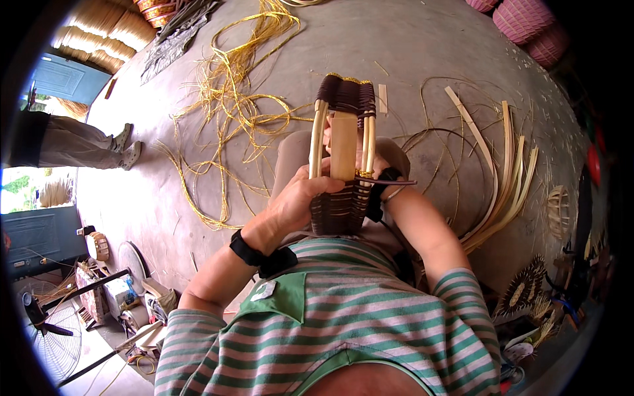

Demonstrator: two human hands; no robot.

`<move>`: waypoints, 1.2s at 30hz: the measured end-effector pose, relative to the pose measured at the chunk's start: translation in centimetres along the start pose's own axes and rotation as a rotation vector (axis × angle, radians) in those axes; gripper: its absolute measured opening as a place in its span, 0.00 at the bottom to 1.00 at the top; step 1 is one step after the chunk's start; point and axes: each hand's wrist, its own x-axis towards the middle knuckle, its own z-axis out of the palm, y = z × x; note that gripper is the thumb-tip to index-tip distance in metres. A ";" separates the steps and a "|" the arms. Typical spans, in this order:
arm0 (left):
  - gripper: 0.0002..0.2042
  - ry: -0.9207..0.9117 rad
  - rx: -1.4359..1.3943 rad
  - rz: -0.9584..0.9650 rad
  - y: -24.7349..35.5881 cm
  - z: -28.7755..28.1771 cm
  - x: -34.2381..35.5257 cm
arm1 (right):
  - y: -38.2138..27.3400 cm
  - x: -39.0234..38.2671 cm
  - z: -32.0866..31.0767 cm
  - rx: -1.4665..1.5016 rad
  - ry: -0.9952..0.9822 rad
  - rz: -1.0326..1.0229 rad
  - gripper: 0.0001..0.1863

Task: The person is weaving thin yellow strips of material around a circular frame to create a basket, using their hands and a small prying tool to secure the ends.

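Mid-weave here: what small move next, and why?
Probably draw the dark strand snug with the right hand: its end juts past the frame's right side, bare rods stand just above it, and the left hand grips the frame.

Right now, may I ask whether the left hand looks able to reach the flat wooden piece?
Probably yes: the left hand has its thumb by the lower end of the flat wooden piece, whose broad face is uncovered.
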 end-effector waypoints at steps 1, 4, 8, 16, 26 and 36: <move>0.17 0.010 0.008 0.014 0.0 0.1 -0.1 | 0.3 0.0 0.5 -0.004 -0.040 0.014 0.14; 0.17 0.022 -0.071 0.046 0.3 0.5 -0.3 | -1.2 -1.7 1.3 0.004 0.012 0.015 0.14; 0.16 -0.009 -0.037 0.025 0.4 0.8 -0.4 | -1.7 -0.5 -0.5 0.009 0.026 0.080 0.14; 0.14 -0.001 0.029 0.036 0.6 0.7 -0.6 | -3.4 -4.2 3.8 -0.057 -0.031 -0.017 0.14; 0.13 0.025 0.170 0.080 0.5 -0.6 -0.4 | -4.3 -14.0 3.3 -0.856 -0.051 -0.714 0.12; 0.12 0.044 0.228 0.104 -0.2 -0.8 -0.9 | -3.0 -14.8 4.8 -1.118 0.019 -0.838 0.07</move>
